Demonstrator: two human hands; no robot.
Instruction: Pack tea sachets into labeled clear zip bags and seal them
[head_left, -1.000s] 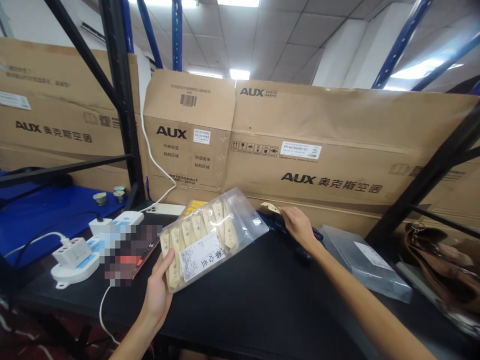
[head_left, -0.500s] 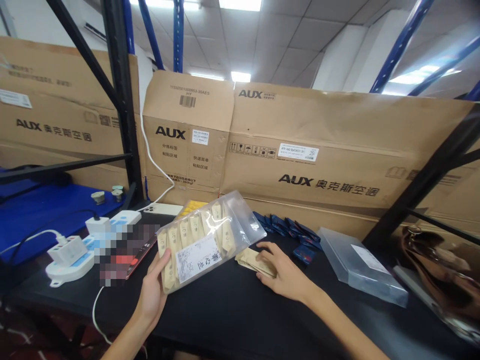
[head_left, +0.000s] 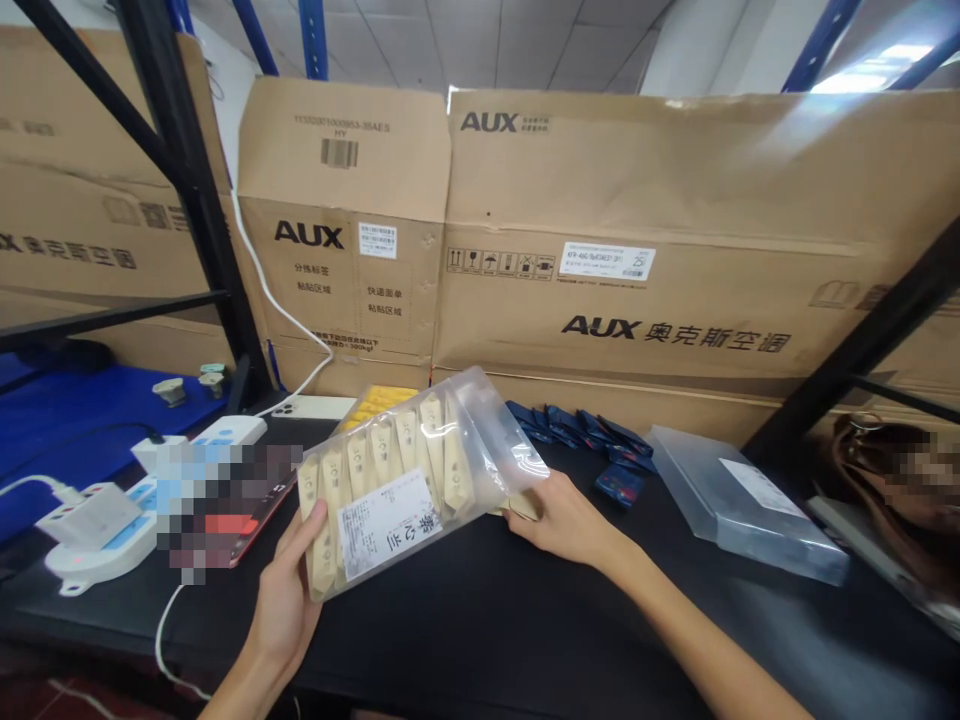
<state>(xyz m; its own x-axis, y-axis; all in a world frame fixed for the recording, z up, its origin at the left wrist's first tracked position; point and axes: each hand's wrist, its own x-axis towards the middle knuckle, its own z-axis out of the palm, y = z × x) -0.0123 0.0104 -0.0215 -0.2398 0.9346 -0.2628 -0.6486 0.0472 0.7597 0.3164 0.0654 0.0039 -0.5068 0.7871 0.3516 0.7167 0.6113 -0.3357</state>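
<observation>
My left hand [head_left: 283, 600] grips the lower left end of a clear plastic bag [head_left: 491, 440], thumb on the front. Inside stand several slim beige packets [head_left: 382, 450] in a row, and a white printed label [head_left: 386, 528] shows on the front. The bag is tilted, its unfilled end pointing right. Just beyond that end, my right hand [head_left: 564, 520] is closed on a few loose beige sachets [head_left: 523, 507], which are partly hidden behind the bag and the fingers.
Dark blue sachets [head_left: 581, 428] lie behind my right hand. To the right are a frosted plastic case [head_left: 750, 510] and a brown bag [head_left: 900, 500]. A power strip [head_left: 112, 545] and a red-and-black item [head_left: 247, 515] lie left. Cardboard [head_left: 637, 220] walls off the back.
The fingers of my right hand have closed on the beige sachets they were resting over. The bag now overlaps those sachets in view. My view has tipped downward.
</observation>
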